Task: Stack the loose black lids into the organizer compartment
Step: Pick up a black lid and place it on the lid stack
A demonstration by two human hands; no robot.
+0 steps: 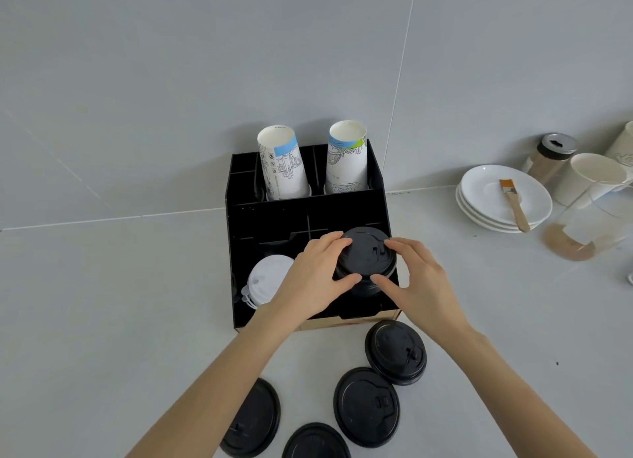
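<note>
A black organizer (270,217) stands on the grey counter against the wall. In its front right compartment sits a stack of black lids (365,257). My left hand (315,279) and my right hand (414,279) both clasp the top of that stack, fingers on its far rim and thumbs on its near side. Several loose black lids lie on the counter in front of the organizer: one small pile (395,351), one flat lid (366,406), one partly under my left forearm (253,420) and one at the bottom edge (315,442).
White lids (265,283) fill the front left compartment. Two printed paper cup stacks (282,164) (346,159) stand in the organizer's back slots. To the right are stacked white plates (503,197) with a brush (513,204), a spice jar (551,156) and a clear pitcher (589,211).
</note>
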